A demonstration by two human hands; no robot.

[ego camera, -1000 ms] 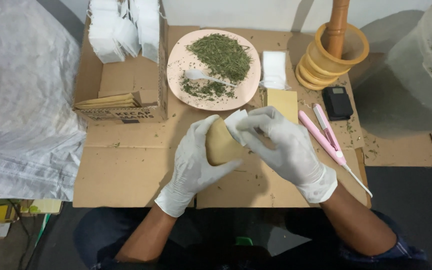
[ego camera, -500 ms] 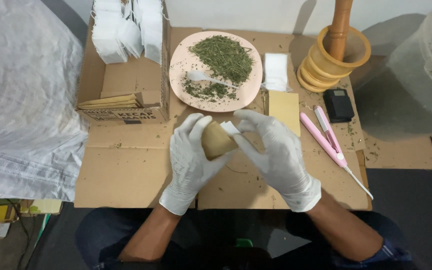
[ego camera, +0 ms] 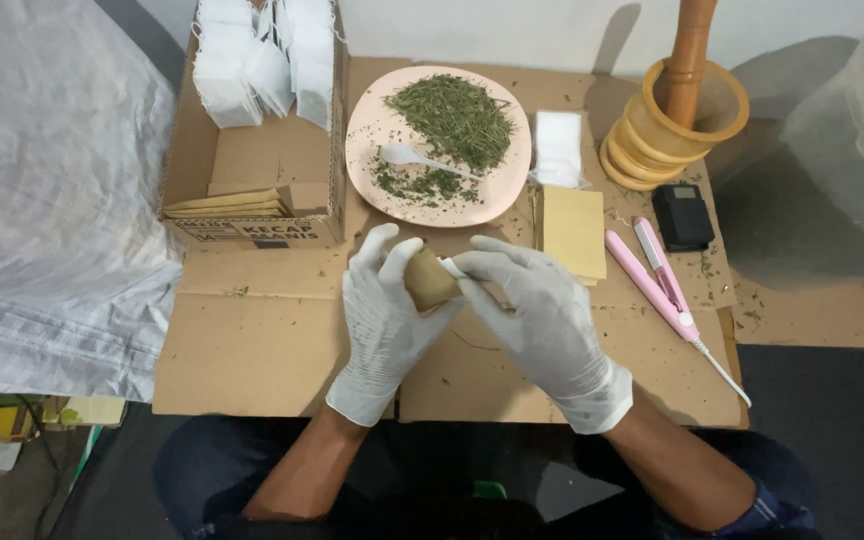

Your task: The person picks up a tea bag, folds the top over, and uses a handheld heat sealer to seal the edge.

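Note:
Both hands wear white gloves over a flattened cardboard sheet (ego camera: 252, 340). My left hand (ego camera: 384, 310) grips a small brown paper pouch (ego camera: 426, 282) held upright. My right hand (ego camera: 537, 315) pinches a small white bag (ego camera: 451, 268) at the pouch's top edge. Just beyond the hands stands a pink plate (ego camera: 372, 135) with dried green herb (ego camera: 454, 118) and a white plastic spoon (ego camera: 414, 157) lying on it.
A cardboard box (ego camera: 252, 170) with white sachets and brown pouches stands at the left. A stack of brown pouches (ego camera: 572, 232), white sachets (ego camera: 559, 148), a pink heat sealer (ego camera: 657, 280), a small black scale (ego camera: 682, 216) and a wooden mortar with pestle (ego camera: 674, 110) lie to the right.
My hands have stayed in place; the fingers have shifted a little on the pouch, and the right hand's white bag now sits at the pouch's top edge.

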